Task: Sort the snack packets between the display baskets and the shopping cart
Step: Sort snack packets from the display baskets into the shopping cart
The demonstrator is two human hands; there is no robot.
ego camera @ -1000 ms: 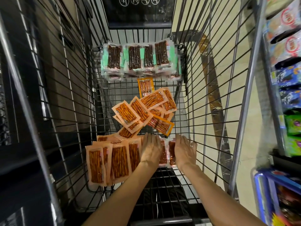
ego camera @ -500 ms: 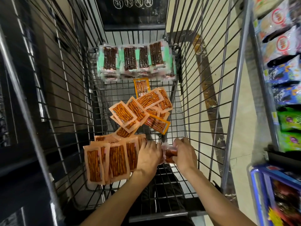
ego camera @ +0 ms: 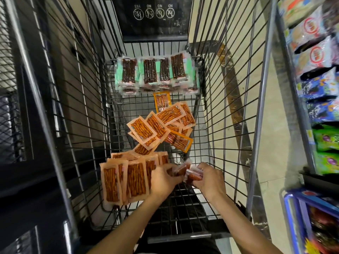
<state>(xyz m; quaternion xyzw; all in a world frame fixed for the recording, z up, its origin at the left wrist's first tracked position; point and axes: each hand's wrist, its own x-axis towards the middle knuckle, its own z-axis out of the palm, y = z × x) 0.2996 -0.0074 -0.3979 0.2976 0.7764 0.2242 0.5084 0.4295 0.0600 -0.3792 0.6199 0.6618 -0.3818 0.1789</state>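
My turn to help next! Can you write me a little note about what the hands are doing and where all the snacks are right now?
Left hand: gripping one end of the reddish packets.
Right hand: gripping their other end, just above the cart floor.
In the shopping cart: dark packets lined up at the far end, a loose orange pile in the middle, a neat orange row near left.
Done: two groups look tidy.
Left: probably place the held packets, then sort the loose pile. No display basket is clearly visible.
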